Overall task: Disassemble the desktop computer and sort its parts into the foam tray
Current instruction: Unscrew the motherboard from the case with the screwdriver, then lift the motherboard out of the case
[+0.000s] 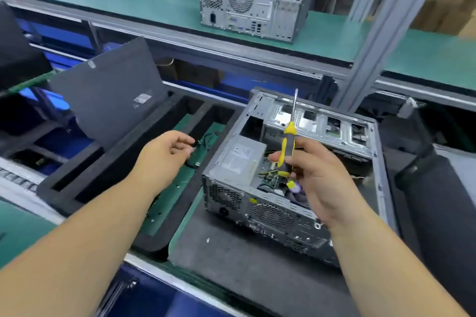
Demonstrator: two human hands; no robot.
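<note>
An opened grey desktop computer (296,162) lies on its side on a dark mat, rear fan grilles toward me, with the power supply (239,156) and circuit board visible inside. My right hand (311,177) holds a yellow-and-black screwdriver (288,147) above the case, shaft pointing up. My left hand (164,152) hovers over the black foam tray (123,170) to the left of the case, fingers loosely curled by a thin black cable (206,140) lying in a compartment. Whether the fingers touch the cable I cannot tell.
A dark side panel (108,92) leans upright behind the tray. A second closed computer (255,2) stands on the green upper shelf. A grey aluminium post (373,41) rises behind the case. Black foam blocks (432,188) sit at the right.
</note>
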